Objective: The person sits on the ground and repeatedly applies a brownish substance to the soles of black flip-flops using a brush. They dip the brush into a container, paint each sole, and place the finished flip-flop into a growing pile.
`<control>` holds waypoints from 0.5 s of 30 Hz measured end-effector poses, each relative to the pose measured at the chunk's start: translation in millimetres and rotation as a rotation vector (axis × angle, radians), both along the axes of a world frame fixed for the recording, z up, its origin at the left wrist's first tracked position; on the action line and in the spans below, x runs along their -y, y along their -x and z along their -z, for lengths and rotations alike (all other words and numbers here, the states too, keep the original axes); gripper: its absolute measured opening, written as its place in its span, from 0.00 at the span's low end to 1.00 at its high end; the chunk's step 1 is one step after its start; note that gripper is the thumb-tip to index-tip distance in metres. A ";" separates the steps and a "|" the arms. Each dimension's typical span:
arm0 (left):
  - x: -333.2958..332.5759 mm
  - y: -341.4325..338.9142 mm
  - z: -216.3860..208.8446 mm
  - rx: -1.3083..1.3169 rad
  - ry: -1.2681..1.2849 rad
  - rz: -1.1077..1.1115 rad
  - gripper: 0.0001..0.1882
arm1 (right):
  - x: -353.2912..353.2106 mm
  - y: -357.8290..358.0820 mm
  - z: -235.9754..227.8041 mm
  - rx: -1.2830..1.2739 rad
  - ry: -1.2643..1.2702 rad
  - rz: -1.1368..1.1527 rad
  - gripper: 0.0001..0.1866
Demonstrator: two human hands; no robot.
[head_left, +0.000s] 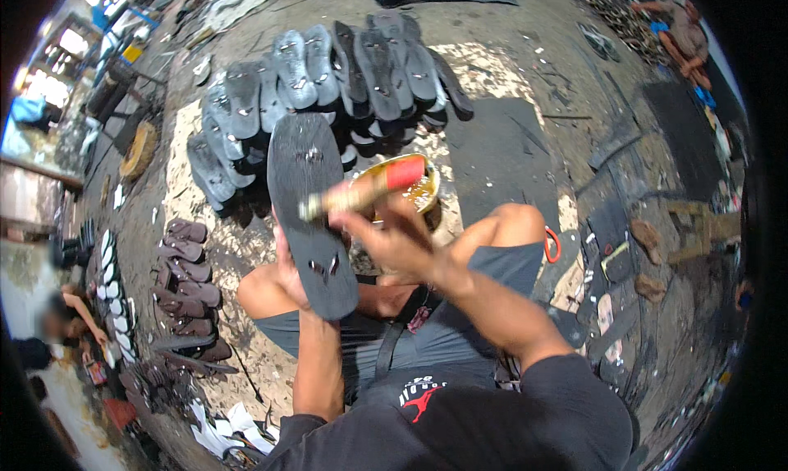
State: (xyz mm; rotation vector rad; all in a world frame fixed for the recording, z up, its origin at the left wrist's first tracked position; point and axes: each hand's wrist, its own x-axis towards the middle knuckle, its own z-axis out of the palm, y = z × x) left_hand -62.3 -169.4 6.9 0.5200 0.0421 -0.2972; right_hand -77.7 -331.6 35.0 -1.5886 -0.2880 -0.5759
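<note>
A long black rubber sandal sole (308, 163) is tilted up in front of me, strap ends showing at its holes. My left hand (287, 267) is closed around its lower left edge, with most fingers hidden behind it. In my right hand (390, 237), somewhat blurred by motion, is a brush (400, 176) with a red handle end. Its pale tip lies over the middle of the sole; whether it touches I cannot tell. Just beyond that hand stands a round tub (437, 183) of yellowish glue-like liquid, partly covered by the brush and hand.
Several black soles (377, 73) stand in overlapping rows beyond the tub. Brown sandals (185, 294) lie in a column to the left. A dark rubber sheet (501, 155) lies to the right, near red-handled scissors (553, 246). Other people sit at the far right and far left.
</note>
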 end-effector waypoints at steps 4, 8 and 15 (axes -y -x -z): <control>0.5 -27.7 -19.8 0.002 0.067 -0.119 0.28 | -28.1 59.2 8.5 -0.106 0.012 -0.202 0.14; -3.6 -34.1 0.1 0.089 0.085 0.032 0.27 | -14.5 44.2 -3.1 0.087 0.159 -0.156 0.13; 25.9 5.7 -7.0 -0.028 0.206 0.113 0.26 | 12.5 -72.1 7.4 0.243 0.551 0.085 0.13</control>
